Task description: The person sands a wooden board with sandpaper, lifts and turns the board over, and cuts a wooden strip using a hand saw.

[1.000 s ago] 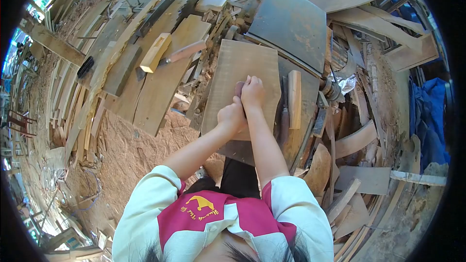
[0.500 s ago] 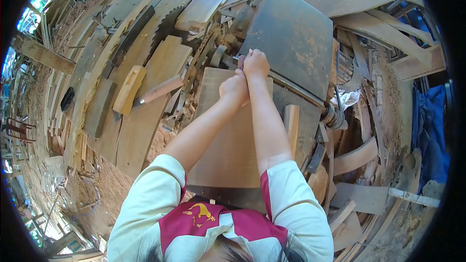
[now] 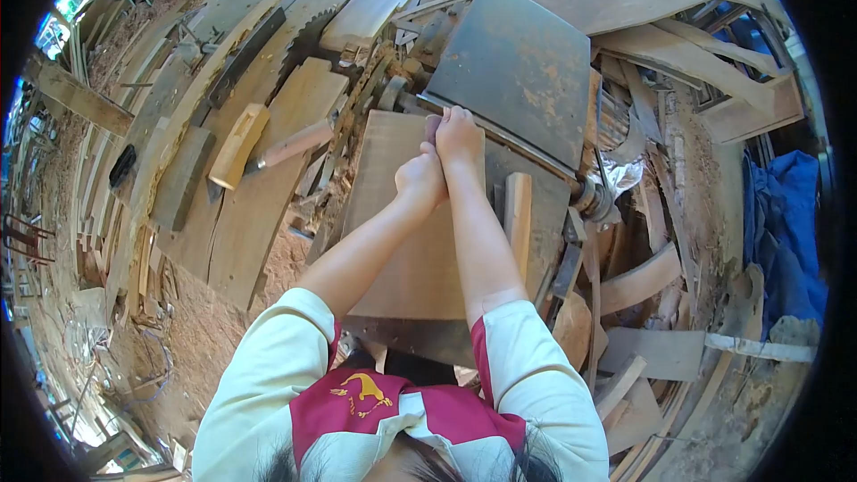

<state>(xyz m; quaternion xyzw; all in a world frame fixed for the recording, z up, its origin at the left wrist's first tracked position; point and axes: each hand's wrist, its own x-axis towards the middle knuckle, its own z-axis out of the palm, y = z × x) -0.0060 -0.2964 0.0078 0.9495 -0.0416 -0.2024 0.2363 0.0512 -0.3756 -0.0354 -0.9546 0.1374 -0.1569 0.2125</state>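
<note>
Right hand (image 3: 457,136): one, clenched on a small brown piece (image 3: 432,128), only the end of which shows (the rest is lost inside the fist). Left hand (image 3: 420,180): one, fingers curled closed, set just nearer the wearer and touching the right; whether it grips the piece too, I cannot tell from here. Position of the piece: over the far end of the board.

Board (image 3: 393,250): one, brown, flat, lying beneath both hands and forearms. Plate (image 3: 518,71): metal, blotched with rust, just beyond the board. Strip (image 3: 518,219): pale wood, right of the board, lengthwise beside the right forearm.

To the left, on planks (image 3: 259,241): a yellowish block (image 3: 239,147); a chisel (image 3: 299,143), wooden-handled, its blade running to that block; a darker block (image 3: 182,180); a toothed blade (image 3: 303,40), farther off; a dark bar (image 3: 248,55), beside the blade.

To the right: curved offcuts (image 3: 638,281), heaped; foil (image 3: 622,177), crumpled; blue cloth (image 3: 786,232), bunched at the far right.
</note>
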